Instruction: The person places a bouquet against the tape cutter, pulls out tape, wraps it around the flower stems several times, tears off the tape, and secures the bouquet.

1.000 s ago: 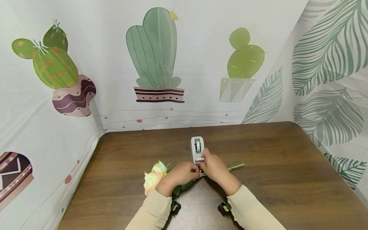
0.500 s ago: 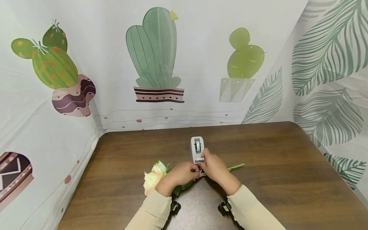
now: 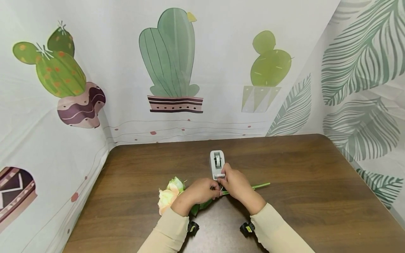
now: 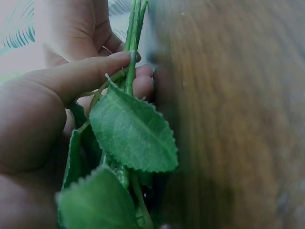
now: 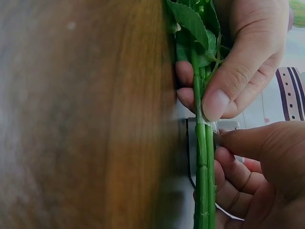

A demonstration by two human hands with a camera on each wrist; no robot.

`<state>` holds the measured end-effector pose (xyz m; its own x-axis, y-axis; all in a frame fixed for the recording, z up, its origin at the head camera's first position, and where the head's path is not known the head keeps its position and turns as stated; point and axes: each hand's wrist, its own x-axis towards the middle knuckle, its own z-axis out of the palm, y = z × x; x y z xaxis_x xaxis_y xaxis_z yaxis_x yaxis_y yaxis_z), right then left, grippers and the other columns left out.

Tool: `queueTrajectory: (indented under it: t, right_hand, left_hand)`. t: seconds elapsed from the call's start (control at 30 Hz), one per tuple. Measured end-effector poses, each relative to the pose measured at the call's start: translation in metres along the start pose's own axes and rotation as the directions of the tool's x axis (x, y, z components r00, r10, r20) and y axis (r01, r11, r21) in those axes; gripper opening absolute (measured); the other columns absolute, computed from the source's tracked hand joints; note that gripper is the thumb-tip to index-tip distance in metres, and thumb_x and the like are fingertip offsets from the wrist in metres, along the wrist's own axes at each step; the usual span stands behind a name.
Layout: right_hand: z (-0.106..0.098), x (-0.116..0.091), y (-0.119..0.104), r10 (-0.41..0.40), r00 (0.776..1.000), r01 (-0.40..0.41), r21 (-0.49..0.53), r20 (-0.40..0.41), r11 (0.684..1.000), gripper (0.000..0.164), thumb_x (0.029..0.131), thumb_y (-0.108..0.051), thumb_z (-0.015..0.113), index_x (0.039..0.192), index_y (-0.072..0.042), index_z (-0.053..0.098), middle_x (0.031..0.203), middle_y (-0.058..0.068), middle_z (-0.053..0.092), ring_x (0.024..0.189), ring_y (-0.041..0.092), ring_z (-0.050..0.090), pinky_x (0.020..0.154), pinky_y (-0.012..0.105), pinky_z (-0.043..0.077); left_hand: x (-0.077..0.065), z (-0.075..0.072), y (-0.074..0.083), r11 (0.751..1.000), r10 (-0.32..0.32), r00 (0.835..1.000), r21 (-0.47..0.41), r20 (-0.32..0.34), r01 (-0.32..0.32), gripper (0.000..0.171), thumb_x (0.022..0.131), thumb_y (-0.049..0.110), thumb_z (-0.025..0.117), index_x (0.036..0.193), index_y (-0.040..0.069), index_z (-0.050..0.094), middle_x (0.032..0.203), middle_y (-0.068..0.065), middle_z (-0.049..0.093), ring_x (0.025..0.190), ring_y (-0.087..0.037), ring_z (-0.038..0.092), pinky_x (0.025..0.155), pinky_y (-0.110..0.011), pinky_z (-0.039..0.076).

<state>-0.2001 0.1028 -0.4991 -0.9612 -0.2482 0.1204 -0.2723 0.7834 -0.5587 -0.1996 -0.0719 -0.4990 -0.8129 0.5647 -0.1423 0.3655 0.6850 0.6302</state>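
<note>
A bunch of artificial flowers (image 3: 167,199) with pale peach blooms lies under my left hand (image 3: 202,191), its green stems (image 3: 261,185) pointing right. My left thumb and fingers pinch the stems just below the leaves (image 4: 133,126). A clear strip of tape (image 5: 208,122) lies across the stems by my left thumb. My right hand (image 3: 237,182) is close beside, thumb tip and curled fingers at the tape's end, which they seem to pinch. The white tape dispenser (image 3: 217,163) stands just beyond both hands, its front end near my right fingers.
The brown wooden table (image 3: 152,161) extends around the hands on every side. A white cloth (image 3: 221,70) printed with cacti and leaves hangs behind the table and along its sides. Each wrist carries a small black camera (image 3: 247,229).
The free ends of the stems have swung slightly toward me and now lie closer together. Both hands have stayed almost still, and the dispenser has not moved.
</note>
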Motion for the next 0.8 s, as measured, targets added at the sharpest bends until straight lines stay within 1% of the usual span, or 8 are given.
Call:
queueTrajectory:
  t: [0.23,0.43,0.57,0.67,0.8]
  right_hand:
    - [0.001,-0.001,0.0,-0.022,1.0,0.021,-0.029,-0.016,0.999,0.027,0.091,-0.017,0.075,0.098,-0.009,0.051,0.069,-0.002,0.061,0.059,0.011,0.053,0.052,0.028,0.041]
    - [-0.003,-0.001,0.001,-0.034,0.999,0.033,-0.043,-0.012,0.999,0.026,0.091,-0.019,0.075,0.099,-0.008,0.053,0.067,-0.003,0.059,0.057,0.009,0.052,0.051,0.027,0.04]
    - [-0.006,-0.001,0.001,-0.039,0.999,0.039,-0.055,-0.011,0.998,0.023,0.093,-0.022,0.073,0.1,-0.008,0.056,0.066,-0.005,0.057,0.056,0.008,0.049,0.051,0.025,0.039]
    - [-0.009,-0.002,0.001,-0.037,0.999,0.036,-0.061,-0.001,0.997,0.023,0.095,-0.026,0.071,0.104,-0.008,0.06,0.066,-0.006,0.056,0.056,0.008,0.048,0.051,0.025,0.038]
    - [-0.016,-0.004,-0.003,-0.014,1.0,0.014,-0.023,-0.009,1.0,0.031,0.097,-0.029,0.067,0.116,-0.005,0.061,0.069,-0.005,0.056,0.056,0.008,0.047,0.052,0.025,0.039]
  left_hand:
    - [0.0,0.001,-0.002,1.0,0.012,1.0,0.008,-0.002,-0.012,0.017,0.092,0.024,0.068,0.076,0.02,0.071,0.063,0.011,0.06,0.061,-0.003,0.051,0.061,-0.021,0.042]
    - [0.002,0.001,-0.002,1.0,0.021,1.0,0.02,0.002,-0.021,0.02,0.093,0.026,0.068,0.074,0.02,0.069,0.061,0.012,0.058,0.059,-0.004,0.05,0.059,-0.021,0.041]
    - [0.002,0.0,-0.002,0.999,0.032,0.999,0.034,0.003,-0.032,0.021,0.093,0.026,0.068,0.074,0.02,0.069,0.061,0.012,0.058,0.061,-0.004,0.051,0.061,-0.021,0.042]
    - [0.001,-0.001,-0.001,0.998,0.037,0.999,0.05,0.007,-0.037,0.021,0.094,0.027,0.068,0.074,0.019,0.07,0.062,0.012,0.058,0.062,-0.003,0.052,0.062,-0.021,0.043]
    - [-0.001,-0.003,0.001,0.998,0.037,0.999,0.053,0.015,-0.038,0.022,0.094,0.026,0.069,0.074,0.017,0.071,0.061,0.012,0.058,0.061,-0.003,0.051,0.061,-0.02,0.043]
